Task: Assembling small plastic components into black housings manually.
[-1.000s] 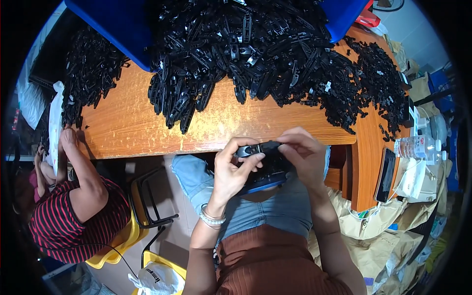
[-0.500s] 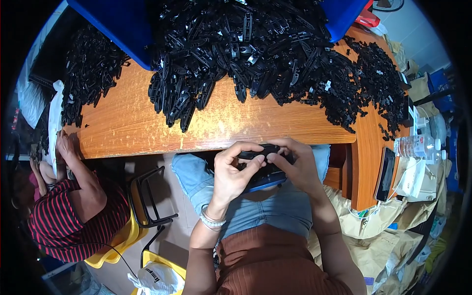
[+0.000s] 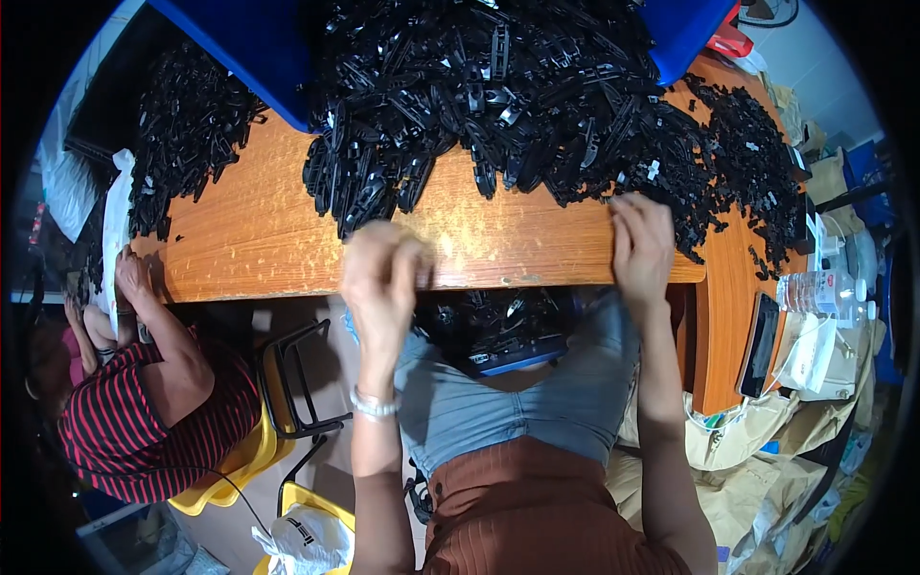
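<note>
My left hand [image 3: 380,276] is over the table's front edge, just below the nearest long black plastic clips [image 3: 359,196]. Motion smears its fingers, and a dark patch shows beside them; I cannot make out whether it is a held part. My right hand [image 3: 643,241] reaches over the table farther right, palm down. Its fingers are bent and a little apart, with the tips at the border of a heap of small black plastic pieces [image 3: 685,187]; nothing shows in it. On my lap, between my forearms, a blue-edged tray [image 3: 517,360] holds more black parts.
The wooden table [image 3: 259,230] carries another black heap [image 3: 192,125] at left. Blue bin walls [image 3: 244,57] flank the main pile. A phone [image 3: 758,345] and clear bottle [image 3: 810,290] are at right. A person in a striped shirt [image 3: 153,422] sits at left, beside a folding chair [image 3: 297,374].
Both hands have parted from above my lap, where they held a black part together. The left went up and left to the table edge, the right up and right to the small pieces.
</note>
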Tool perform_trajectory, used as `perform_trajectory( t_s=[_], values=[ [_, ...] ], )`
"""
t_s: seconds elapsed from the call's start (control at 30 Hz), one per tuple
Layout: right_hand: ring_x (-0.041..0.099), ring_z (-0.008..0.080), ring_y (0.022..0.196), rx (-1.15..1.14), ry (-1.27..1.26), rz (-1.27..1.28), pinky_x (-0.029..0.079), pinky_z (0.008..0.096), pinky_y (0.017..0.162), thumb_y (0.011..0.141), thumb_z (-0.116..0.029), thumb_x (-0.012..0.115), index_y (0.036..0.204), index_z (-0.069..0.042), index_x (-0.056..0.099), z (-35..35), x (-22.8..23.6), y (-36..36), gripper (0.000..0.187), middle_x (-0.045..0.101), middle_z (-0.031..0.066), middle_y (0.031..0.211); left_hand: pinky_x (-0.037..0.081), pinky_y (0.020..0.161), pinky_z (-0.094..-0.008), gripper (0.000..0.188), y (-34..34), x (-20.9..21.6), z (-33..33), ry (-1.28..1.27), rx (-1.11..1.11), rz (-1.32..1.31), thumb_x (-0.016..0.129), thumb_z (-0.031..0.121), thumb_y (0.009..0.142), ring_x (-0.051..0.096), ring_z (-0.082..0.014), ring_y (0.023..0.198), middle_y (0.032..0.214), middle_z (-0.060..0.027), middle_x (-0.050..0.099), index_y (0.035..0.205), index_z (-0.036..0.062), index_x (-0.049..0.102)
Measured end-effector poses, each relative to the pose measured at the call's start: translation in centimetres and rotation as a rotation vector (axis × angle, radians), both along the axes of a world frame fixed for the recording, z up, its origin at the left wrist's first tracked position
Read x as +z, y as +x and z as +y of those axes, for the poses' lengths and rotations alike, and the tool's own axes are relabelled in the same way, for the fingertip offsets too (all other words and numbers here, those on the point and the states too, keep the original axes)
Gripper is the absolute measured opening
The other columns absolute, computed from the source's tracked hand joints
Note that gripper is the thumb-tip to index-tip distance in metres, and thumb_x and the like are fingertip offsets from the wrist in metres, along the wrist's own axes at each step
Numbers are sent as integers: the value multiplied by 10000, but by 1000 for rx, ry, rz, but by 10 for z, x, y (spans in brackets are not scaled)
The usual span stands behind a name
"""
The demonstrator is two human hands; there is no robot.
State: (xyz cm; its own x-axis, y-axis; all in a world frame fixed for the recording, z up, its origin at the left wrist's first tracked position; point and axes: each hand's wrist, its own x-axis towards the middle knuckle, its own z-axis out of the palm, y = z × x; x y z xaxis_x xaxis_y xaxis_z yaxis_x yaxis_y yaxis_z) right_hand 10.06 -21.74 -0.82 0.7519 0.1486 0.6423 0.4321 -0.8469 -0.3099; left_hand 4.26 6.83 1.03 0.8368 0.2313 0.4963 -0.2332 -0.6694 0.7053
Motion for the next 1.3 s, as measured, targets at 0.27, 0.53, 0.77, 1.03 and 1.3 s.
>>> perform_trajectory(
  t_s=[0.27, 0.53, 0.77, 1.03, 1.3],
  values=[
    [552, 300, 869, 70, 78, 82, 455, 374, 753, 793, 17, 615, 906, 30, 626, 13, -19, -1, 114, 580, 142, 939, 414, 874, -397, 291, 39, -25, 43, 343, 301, 56, 673, 55, 776, 508, -337, 1005, 1050, -171, 553, 1047, -2, 585],
    [546, 292, 812, 179, 64, 19, 447, 359, 713, 764, 66, 608, 917, 20, 596, 28, -22, -15, 160, 578, 132, 880, 470, 731, -364, 188, 17, -27, -12, 108, -1, -99, 632, 4, 799, 582, -287, 824, 935, -155, 598, 980, -26, 590],
    [553, 255, 815, 142, 212, 135, 442, 329, 692, 754, 71, 626, 876, 20, 615, 28, -21, -12, 132, 587, 123, 861, 438, 648, -213, 205, -2, -27, -50, -234, -98, 146, 688, -15, 770, 552, -119, 719, 820, -50, 588, 960, -11, 610],
    [575, 238, 737, 499, 580, 195, 459, 323, 654, 734, 73, 653, 880, 13, 657, 53, 6, -35, 158, 637, 112, 830, 527, 581, -194, 232, -10, -16, -63, -775, -332, 468, 655, -53, 805, 635, -101, 647, 803, -90, 663, 1031, -41, 599],
    [562, 233, 766, 556, 305, 131, 448, 308, 658, 719, 58, 663, 933, -27, 660, 53, 12, -42, 230, 619, 79, 878, 562, 659, -243, 226, -16, -6, -63, -954, -428, 518, 636, -72, 813, 673, -169, 722, 829, -137, 669, 1032, -83, 582]
  ],
)
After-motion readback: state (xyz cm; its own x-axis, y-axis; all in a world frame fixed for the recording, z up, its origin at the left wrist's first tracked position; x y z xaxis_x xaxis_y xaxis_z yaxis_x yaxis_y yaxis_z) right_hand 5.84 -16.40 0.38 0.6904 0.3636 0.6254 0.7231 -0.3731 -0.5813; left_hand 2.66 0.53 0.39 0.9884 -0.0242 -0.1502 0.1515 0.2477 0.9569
